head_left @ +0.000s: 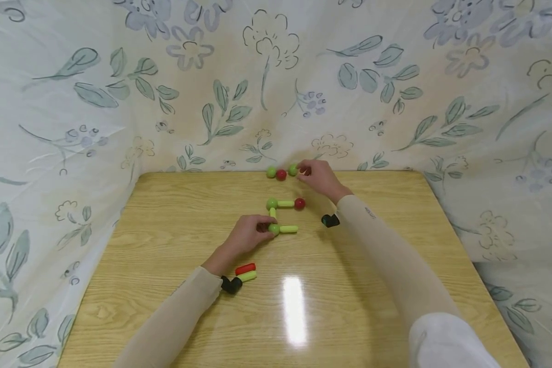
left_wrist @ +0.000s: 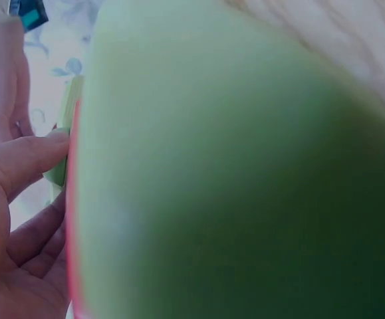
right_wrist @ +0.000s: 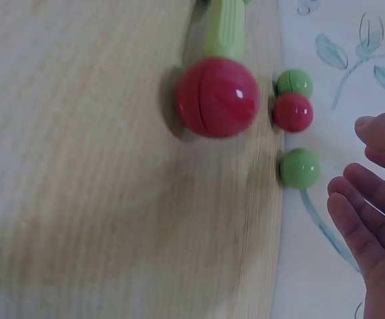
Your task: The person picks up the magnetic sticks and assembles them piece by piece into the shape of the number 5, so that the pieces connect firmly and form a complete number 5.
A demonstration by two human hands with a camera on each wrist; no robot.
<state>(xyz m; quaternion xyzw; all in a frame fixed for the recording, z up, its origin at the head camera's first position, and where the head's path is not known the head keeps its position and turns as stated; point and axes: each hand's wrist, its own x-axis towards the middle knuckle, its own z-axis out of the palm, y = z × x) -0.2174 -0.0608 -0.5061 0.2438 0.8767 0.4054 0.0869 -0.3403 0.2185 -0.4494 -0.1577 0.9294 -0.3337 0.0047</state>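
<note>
Ball (head_left: 274, 229) pinched by left hand (head_left: 248, 233); right hand (head_left: 321, 177) (fingers (right_wrist: 355, 229) parted) hovers.

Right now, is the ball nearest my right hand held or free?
Free: the right wrist view shows the green ball and right hand apart.

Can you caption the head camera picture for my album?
Left hand pinches a joined green ball; right hand hovers beside a loose green ball.
</note>
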